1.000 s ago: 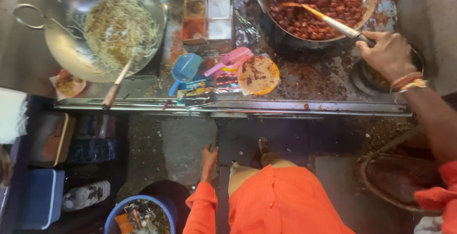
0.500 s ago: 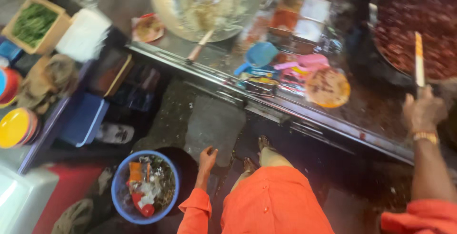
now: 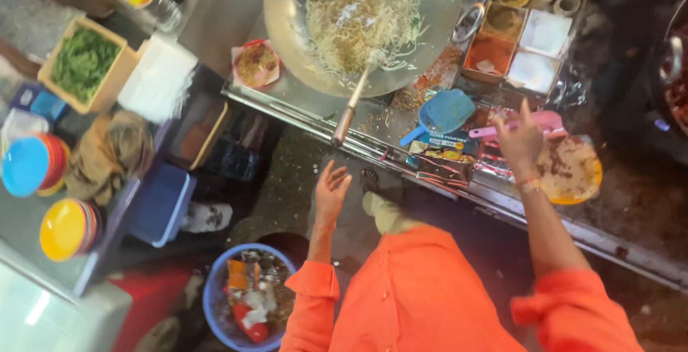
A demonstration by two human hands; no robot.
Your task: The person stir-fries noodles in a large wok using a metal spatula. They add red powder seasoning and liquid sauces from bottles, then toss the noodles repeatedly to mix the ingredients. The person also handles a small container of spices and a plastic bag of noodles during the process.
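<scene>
Left hand (image 3: 331, 193), open with fingers spread and holding nothing, hangs below the near steel edge of the counter; the wooden-handled spatula (image 3: 352, 105) resting in the large round steel wok of pale noodles (image 3: 362, 22) lies just beyond it, its long axis running from near-left at the handle end to far-right into the noodles. Right hand (image 3: 519, 141), also open and empty, hovers farther right over the pink plastic scoop (image 3: 527, 124), so the left is the nearer to the handle.
</scene>
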